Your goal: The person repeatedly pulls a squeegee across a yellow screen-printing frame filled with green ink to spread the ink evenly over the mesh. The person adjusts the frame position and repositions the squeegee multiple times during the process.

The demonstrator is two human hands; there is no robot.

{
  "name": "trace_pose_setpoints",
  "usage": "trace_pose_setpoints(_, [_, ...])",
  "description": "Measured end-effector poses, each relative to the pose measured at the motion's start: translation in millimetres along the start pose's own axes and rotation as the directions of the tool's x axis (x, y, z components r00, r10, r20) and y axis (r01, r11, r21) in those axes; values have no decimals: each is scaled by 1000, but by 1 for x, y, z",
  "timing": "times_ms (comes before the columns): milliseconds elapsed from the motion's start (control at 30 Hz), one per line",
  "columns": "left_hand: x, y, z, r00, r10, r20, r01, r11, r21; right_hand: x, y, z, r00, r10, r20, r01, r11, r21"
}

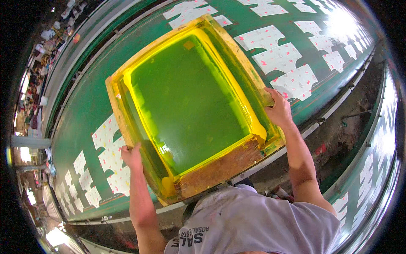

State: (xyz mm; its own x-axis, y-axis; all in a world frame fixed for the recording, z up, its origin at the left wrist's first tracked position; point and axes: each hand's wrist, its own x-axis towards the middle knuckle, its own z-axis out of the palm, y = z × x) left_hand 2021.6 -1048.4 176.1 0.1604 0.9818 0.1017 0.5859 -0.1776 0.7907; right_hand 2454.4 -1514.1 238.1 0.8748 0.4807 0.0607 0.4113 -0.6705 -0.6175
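Observation:
A large wooden screen frame (pixel 218 165) with a translucent green mesh (pixel 190 106) is held over a long green table. Thick bright yellow paste (pixel 255 128) lies along the inside edges of the mesh, pooled at the lower corners. My left hand (pixel 132 155) is closed on the frame's left side, low down. My right hand (pixel 278 109) grips its right side, a little higher. The mesh hides the table under it; whether the frame rests on the tabletop or hangs just above it, I cannot tell.
The green table (pixel 80 127) carries rows of white cut fabric pieces (pixel 277 58) with small coloured prints, left and right of the frame. A metal rail (pixel 319 122) runs along the near edge. Another table (pixel 366 178) with white pieces stands at the right. Heaped clutter (pixel 44 51) lines the far left.

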Motion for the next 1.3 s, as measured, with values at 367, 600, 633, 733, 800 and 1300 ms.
trace_pose_setpoints(367, [-3, -13, 10, 998, -57, 1, 56, 980, 191, 6, 11, 1, 996, -34, 78, 44, 991, -129])
trace_pose_setpoints(600, [-5, -22, 14, 995, -94, 17, 89, 980, 181, -30, -12, 12, 945, -319, 69, 309, 805, -507])
trace_pose_setpoints(633, [-8, -17, 15, 999, -35, 9, 32, 975, 221, -48, -17, 8, 880, -459, 121, 465, 784, -412])
trace_pose_setpoints(733, [-15, -5, 12, 996, -81, 32, 70, 962, 263, -109, -40, 11, 619, -649, 444, 701, 711, 61])
trace_pose_setpoints(800, [-15, -4, 13, 989, -132, 71, 120, 980, 157, -145, -58, 22, 461, -702, 544, 752, 634, 182])
trace_pose_setpoints(1300, [-20, -17, 17, 984, 178, -3, -178, 983, 37, -160, -170, 79, 516, -532, 672, 789, 601, -130])
